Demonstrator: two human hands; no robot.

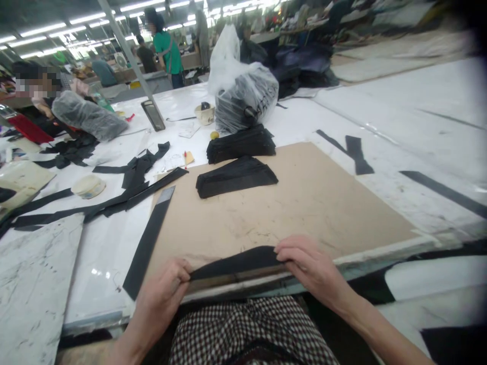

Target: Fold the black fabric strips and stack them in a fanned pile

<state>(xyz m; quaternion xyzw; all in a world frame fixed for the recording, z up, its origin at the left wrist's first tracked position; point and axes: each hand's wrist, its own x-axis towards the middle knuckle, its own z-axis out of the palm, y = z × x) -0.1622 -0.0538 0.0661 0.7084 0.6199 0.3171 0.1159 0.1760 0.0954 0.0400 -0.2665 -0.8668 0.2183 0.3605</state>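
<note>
- Long white fluorescent ceiling tubes (87, 19) light the room brightly and evenly from overhead, burning out to pure white towards the top.
- Glossy white table covering (395, 96) throws small glare patches, strongest near the lower left (101, 274).
- Shadows stay faint and soft beneath the stacked black fabric strips (236, 177).
- The matt black fabric strip (236, 263) loses its detail in darkness.
- Wide-angle distortion bends the frame's edges, and the grey metal pole (125, 50) leans sharply.
- The upper right corner darkens into a hazy blur.

I see a stuffed plastic bag (246, 99), a white tub (204, 114) just left of it, and a green-shirted co-worker (167, 50) beyond it.
</note>
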